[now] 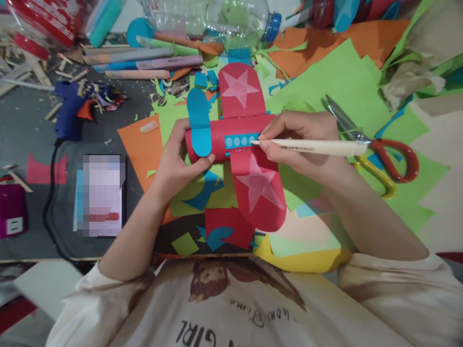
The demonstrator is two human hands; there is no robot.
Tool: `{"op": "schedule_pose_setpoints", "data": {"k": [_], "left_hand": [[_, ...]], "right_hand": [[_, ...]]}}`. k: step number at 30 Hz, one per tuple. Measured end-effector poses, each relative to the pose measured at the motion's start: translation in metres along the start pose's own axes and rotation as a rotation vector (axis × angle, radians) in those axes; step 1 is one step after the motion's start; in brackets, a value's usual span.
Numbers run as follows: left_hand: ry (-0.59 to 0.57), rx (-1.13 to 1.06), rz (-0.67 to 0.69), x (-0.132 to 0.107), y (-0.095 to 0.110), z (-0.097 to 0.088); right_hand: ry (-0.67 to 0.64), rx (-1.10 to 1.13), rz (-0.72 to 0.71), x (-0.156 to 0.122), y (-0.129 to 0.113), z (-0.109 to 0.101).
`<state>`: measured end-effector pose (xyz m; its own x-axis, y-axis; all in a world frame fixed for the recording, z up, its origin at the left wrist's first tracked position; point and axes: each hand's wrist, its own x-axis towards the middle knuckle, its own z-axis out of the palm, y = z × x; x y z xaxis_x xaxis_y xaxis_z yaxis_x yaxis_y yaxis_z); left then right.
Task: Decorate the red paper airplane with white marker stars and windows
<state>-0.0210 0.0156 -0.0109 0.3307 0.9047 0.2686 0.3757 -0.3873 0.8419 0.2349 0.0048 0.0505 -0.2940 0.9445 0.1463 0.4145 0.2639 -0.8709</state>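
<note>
Red card forms a toy plane near the middle of the cluttered worktop, star-marked wings toward twelve and nearly six o'clock. The left hand grips its tail end; the right hand pinches a white marker, tip at the dotted blue strip. Scissors lie toward three o'clock, a glue gun toward nine.

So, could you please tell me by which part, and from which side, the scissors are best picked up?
Probably by the red loop and yellow loop of the scissors, coming from the picture's right: the loops lie on that side, while the blades point up and left. The right hand holds an acrylic marker whose end reaches near the pivot, so avoid it.
</note>
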Motion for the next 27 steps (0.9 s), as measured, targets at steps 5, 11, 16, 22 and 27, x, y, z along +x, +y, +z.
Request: {"op": "schedule_pose_setpoints", "data": {"k": [5, 11, 16, 22, 27], "left_hand": [[0.01, -0.009, 0.014, 0.0, 0.0, 0.0], [0.001, -0.015, 0.023, 0.001, -0.001, 0.0], [-0.021, -0.018, -0.025, 0.0, -0.001, -0.001], [-0.031, -0.034, -0.018, 0.001, 0.001, -0.002], [-0.026, -0.055, -0.05, 0.0, 0.003, -0.002]], "right_hand": [[-0.003, -0.009, 0.018, 0.0, -0.001, -0.001], [0.068, 0.05, -0.039, 0.0, 0.002, 0.001], [0.084, 0.243, -0.078, 0.003, 0.009, -0.007], [0.006, 0.071, -0.122, 0.001, 0.005, -0.014], [0.041, 0.038, -0.117, 0.001, 0.005, -0.011]]}}
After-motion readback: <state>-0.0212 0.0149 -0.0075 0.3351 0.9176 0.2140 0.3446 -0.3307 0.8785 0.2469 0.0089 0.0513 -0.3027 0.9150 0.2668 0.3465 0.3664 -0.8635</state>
